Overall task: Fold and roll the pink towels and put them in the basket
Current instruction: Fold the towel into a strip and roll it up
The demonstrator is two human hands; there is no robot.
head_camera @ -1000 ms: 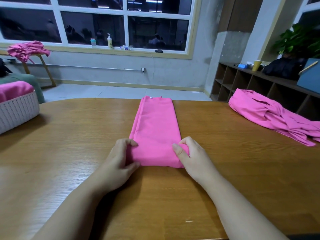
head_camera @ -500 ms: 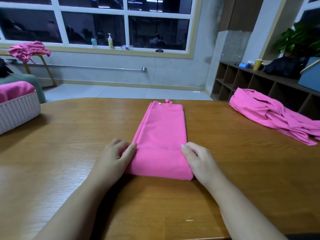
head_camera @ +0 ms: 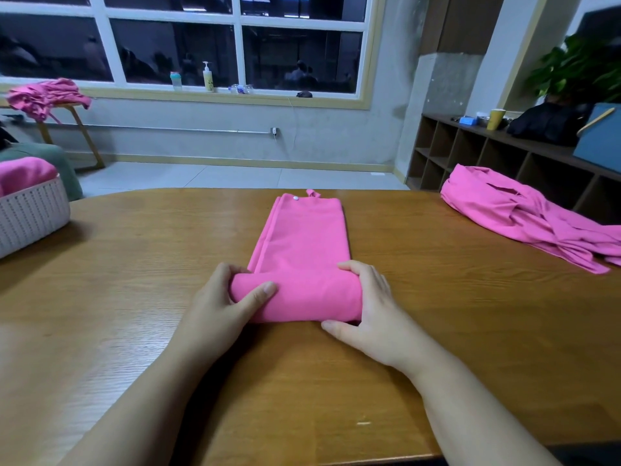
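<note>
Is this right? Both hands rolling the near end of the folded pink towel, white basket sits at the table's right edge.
Not quite. The white basket sits at the table's left edge, per the head view. Rest holds: left hand and right hand roll the pink towel's near end.

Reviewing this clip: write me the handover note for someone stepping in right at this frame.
Left hand: grips the roll's left end, thumb on top.
Right hand: cups the roll's right end, thumb on the table.
Folded towel: a long strip at the table's centre, near end rolled, far part flat.
Basket: far left, already holds pink cloth.
Unfolded towels: heaped far right.
Done: folding, first turns of the roll.
Left: finish rolling, put the roll in the basket, then the heap.
</note>
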